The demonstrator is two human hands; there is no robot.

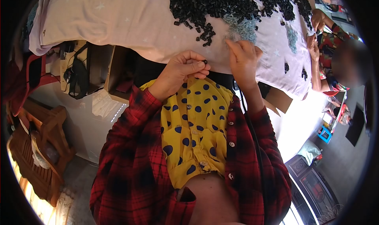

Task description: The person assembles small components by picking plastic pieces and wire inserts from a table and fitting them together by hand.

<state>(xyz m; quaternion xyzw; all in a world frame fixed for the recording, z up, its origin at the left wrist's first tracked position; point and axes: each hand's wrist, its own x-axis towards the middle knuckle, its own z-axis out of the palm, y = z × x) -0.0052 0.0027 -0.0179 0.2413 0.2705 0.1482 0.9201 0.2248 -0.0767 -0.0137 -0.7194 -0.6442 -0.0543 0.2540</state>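
Observation:
Between the thumb and fingers of my left hand is a small black plastic piece, held just off the table's front edge. My right hand reaches over the edge of the pale pink cloth. Its fingertips are bent together beside a heap of small grey-blue pieces; whatever they pinch is too small to make out. A large heap of black plastic pieces spreads across the cloth behind, with a short tongue of them trailing toward me.
Across the table's right end, another person's hands work near a second small grey-blue heap and little clusters of black pieces. A wooden chair stands at my left. An open cardboard box sits under the table.

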